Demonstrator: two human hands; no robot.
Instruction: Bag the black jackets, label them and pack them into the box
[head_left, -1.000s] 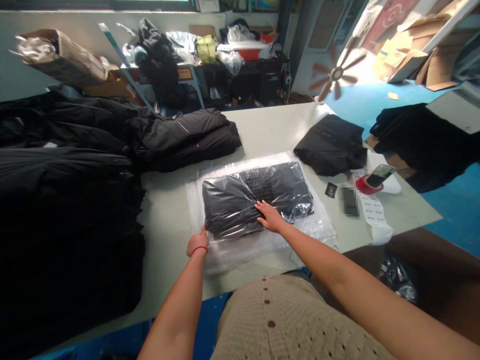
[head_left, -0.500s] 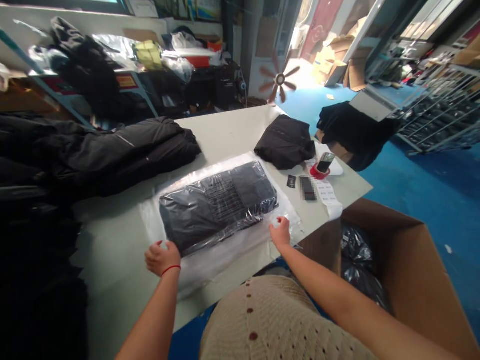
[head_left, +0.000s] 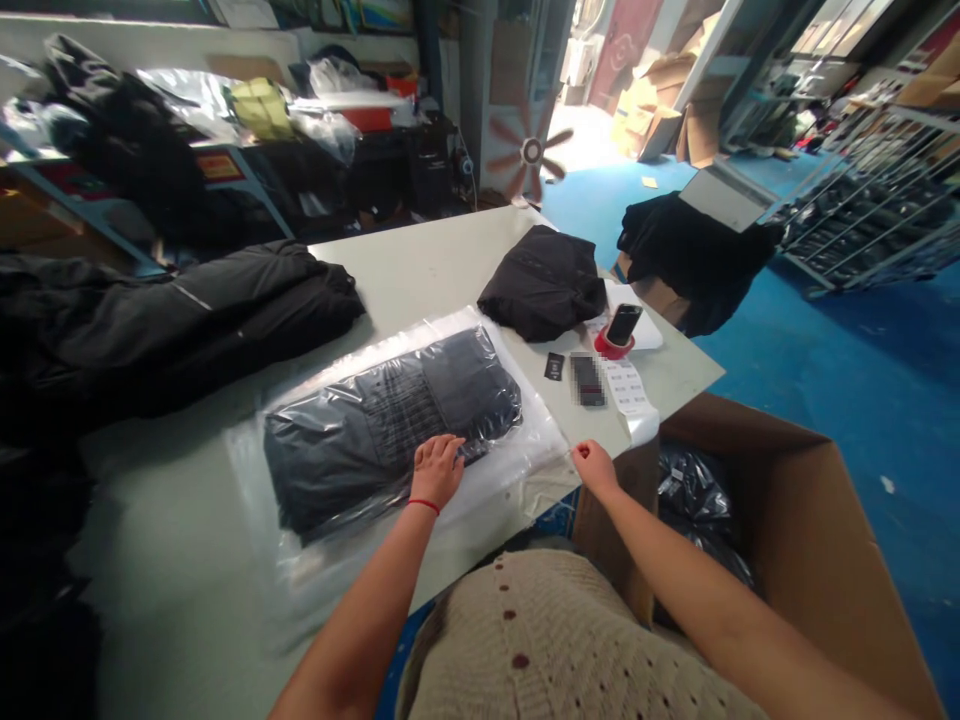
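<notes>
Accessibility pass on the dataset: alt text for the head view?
A person's left hand, wearing a red string bracelet, rests on a folded dark garment wrapped in clear plastic film, and the right hand is at the film's edge. A folded black garment and a phone on a red tape roll lie beyond on a white table; an open cardboard box stands at right.

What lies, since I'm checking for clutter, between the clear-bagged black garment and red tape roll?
Head view: a small black tag and a blurred dark rectangular item.
</notes>
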